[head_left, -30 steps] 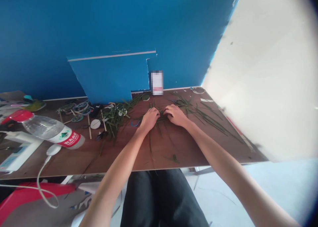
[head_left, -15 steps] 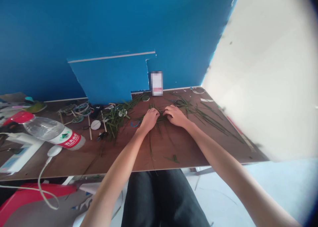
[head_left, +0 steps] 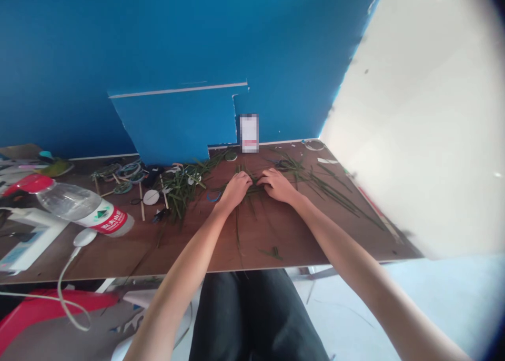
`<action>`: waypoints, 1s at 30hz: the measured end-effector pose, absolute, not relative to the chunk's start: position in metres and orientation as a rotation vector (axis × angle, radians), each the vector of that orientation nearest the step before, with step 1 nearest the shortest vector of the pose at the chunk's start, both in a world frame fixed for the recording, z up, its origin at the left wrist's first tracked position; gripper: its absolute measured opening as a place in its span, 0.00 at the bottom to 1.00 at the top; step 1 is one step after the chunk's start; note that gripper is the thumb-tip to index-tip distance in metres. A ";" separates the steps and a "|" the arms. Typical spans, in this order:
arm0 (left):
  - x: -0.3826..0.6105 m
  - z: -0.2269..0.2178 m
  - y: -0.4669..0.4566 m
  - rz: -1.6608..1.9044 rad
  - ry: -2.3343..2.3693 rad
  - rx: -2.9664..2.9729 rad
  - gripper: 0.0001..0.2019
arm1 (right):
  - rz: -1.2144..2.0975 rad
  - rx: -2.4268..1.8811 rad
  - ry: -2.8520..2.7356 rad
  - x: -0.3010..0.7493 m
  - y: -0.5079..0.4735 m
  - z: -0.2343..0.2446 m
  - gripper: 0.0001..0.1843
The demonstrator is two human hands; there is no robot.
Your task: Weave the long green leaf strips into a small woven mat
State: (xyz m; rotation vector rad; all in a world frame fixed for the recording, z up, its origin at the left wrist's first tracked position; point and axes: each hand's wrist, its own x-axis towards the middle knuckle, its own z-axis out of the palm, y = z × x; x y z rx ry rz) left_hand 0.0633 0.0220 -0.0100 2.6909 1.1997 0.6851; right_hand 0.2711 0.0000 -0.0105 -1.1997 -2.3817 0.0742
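Observation:
My left hand (head_left: 238,188) rests low over the brown table, its fingers bent and closed on long green leaf strips (head_left: 254,189). Close by on the right, my right hand (head_left: 276,184) has its fingers curled down onto the same strips, with a small gap between the two hands. The strips cross one another under my fingers, and loose ends trail toward the table's front edge. My fingertips are partly hidden, so the exact grip is hard to see.
A leaf pile (head_left: 181,190) lies left, more long leaves (head_left: 335,192) right. Further left are a water bottle (head_left: 87,206), a power strip (head_left: 33,240), a white round charger (head_left: 84,237) and small round items on sticks (head_left: 151,197). A phone-like object (head_left: 249,133) leans on the blue wall.
Both hands stay at nearly the same spot over the leaf strips, with only slight finger movement. The whole view has shifted a little.

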 end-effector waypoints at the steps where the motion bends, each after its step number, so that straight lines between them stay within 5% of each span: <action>1: 0.063 -0.009 0.021 0.679 1.201 2.691 0.10 | 0.076 -1.199 -2.379 0.271 0.000 -0.011 0.20; 17: 0.086 0.028 0.037 0.076 1.172 3.126 0.08 | 0.143 -1.099 -2.284 0.271 0.003 -0.017 0.21; 30: 0.082 0.018 0.050 0.167 1.011 3.079 0.10 | 0.132 -1.139 -2.306 0.272 0.002 -0.014 0.20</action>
